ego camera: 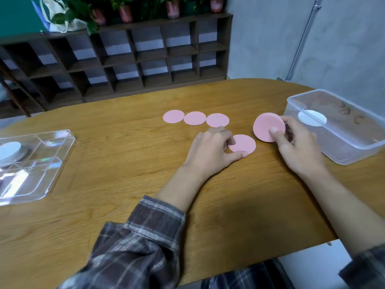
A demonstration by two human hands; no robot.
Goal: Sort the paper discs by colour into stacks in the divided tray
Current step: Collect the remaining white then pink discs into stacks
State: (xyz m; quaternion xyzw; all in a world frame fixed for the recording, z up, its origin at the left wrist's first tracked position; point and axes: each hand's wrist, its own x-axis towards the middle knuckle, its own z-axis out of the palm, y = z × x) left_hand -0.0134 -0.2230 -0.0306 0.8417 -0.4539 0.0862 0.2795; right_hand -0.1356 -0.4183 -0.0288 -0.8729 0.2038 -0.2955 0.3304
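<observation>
Just right of the left hand (212, 150), touching its fingertips, a single pink disc (243, 142) lies flat on the worktop (125, 174); that grip is pinching it, thumb at the near edge and forefinger on the left edge, and the disc does not look lifted yet; beside it the right hand (300, 149) has its grip closed on a pink stack (266, 126), thumb on the front face and fingers behind, the stack tilted up on edge and seemingly several discs thick; the loose disc sits between the 2 grips, just left of and below the stack, so I judge the coming move to be a short carry rightward to join them; being round, the disc has no long axis to line up; beyond the left grip 3 pink discs (194, 118) lie in a row, close together or just touching; well to the left of both grips, nearer the left one, stands the divided tray (54, 163), with white discs (9, 152) stacked in 1 compartment; behind the right grip a clear tub (354, 147) holds 1 white disc (312, 118).
</observation>
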